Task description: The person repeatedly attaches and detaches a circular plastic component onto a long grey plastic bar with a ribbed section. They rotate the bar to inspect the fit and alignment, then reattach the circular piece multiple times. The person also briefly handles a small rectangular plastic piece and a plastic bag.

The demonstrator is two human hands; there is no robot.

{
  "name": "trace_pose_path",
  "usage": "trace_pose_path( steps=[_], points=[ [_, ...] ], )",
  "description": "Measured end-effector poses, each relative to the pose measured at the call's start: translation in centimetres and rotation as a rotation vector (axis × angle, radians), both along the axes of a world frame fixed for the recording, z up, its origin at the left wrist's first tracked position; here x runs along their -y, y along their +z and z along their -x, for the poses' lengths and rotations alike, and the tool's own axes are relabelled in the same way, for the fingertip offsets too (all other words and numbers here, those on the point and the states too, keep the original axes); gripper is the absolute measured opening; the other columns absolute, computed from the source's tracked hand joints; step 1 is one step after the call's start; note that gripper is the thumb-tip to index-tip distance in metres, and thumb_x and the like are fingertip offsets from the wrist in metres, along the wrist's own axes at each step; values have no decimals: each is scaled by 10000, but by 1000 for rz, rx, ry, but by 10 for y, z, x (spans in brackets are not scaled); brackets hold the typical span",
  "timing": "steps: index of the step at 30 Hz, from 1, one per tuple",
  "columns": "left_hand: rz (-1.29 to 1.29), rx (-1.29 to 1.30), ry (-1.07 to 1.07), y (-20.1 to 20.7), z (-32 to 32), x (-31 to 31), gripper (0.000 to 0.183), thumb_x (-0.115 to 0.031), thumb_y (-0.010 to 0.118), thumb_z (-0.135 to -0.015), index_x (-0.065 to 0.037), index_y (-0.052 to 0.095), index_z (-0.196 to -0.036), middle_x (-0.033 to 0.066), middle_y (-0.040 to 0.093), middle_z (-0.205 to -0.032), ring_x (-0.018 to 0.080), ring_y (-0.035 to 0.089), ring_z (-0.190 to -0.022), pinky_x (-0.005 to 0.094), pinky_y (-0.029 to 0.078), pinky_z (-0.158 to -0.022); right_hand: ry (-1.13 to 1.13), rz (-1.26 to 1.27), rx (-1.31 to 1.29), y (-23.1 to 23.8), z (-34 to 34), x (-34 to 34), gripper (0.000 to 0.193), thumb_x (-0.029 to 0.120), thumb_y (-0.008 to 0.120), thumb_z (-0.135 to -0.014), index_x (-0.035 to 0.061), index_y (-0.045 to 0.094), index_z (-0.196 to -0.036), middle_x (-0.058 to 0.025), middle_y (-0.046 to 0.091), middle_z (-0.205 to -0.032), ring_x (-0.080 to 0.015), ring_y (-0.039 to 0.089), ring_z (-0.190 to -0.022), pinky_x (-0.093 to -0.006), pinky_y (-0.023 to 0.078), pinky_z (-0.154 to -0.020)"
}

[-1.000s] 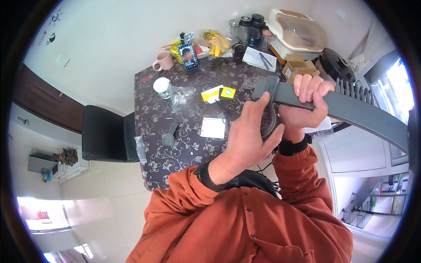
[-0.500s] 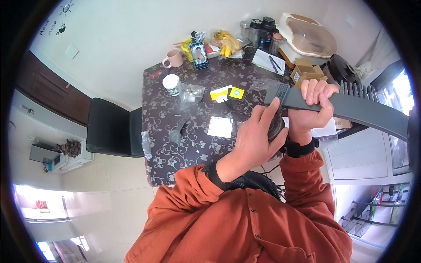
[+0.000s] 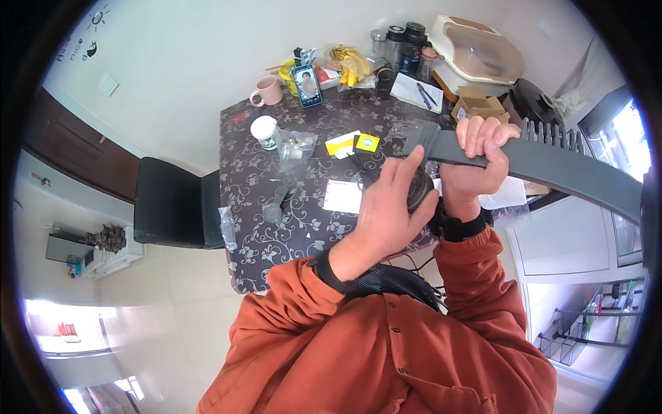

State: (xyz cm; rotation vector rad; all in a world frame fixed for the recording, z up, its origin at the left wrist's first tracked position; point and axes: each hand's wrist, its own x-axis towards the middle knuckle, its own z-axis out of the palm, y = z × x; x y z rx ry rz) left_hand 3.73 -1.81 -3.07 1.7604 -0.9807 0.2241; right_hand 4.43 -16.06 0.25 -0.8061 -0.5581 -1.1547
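A long, broad grey band, curved and with a row of teeth-like ribs along its far edge, reaches in from the right. My right hand is closed around it, thumb over the near side. My left hand curls its thumb and fingers around a round dark disc-shaped thing, partly hidden by the fingers. The left index finger stretches up to the ribbed end of the band. Black bands circle both wrists. The exact kind of the band and the disc cannot be made out.
A flower-patterned table carries a white cup, clear plastic bag, yellow packets, white paper, grey round part, pink mug, phone, bananas and cardboard box. A black chair stands left.
Both hands shift slightly left in the picture together with the band and disc; the whole scene slides a little left too. The grips look the same.
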Motion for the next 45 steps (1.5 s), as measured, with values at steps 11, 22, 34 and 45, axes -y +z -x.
trace_pose_path(
  steps=[11,22,34,45],
  points=[
    [88,-74,-232,3,-25,-9,639,-94,671,-774,-38,436,-1366,174,525,-1047,337,548,-940,367,451,-840,-95,-23,51,0,5,-4,145,24,424,-785,110,359,-881,-6,382,-662,-113,366,-554,-274,353,-586],
    [-27,62,-82,-6,-17,-5,699,-172,675,-805,-55,364,-1420,197,509,-1117,401,589,-924,430,504,-758,-28,38,70,-8,3,-1,166,-30,431,-813,88,349,-895,-46,426,-733,-156,426,-672,-327,386,-674],
    [65,239,157,1,-50,-12,745,-130,765,-722,-53,428,-1382,193,525,-1114,372,578,-985,403,498,-812,262,-30,-676,-16,22,-19,309,26,477,-946,73,387,-1237,-112,481,-1184,-247,570,-1108,-404,565,-895],
    [76,343,178,16,-32,-12,753,-90,761,-662,-63,473,-1357,189,512,-1158,367,539,-986,411,483,-824,298,-81,-511,-18,29,-19,304,64,445,-953,89,368,-1246,-169,543,-1189,-318,586,-1117,-482,498,-977]
  ],
)
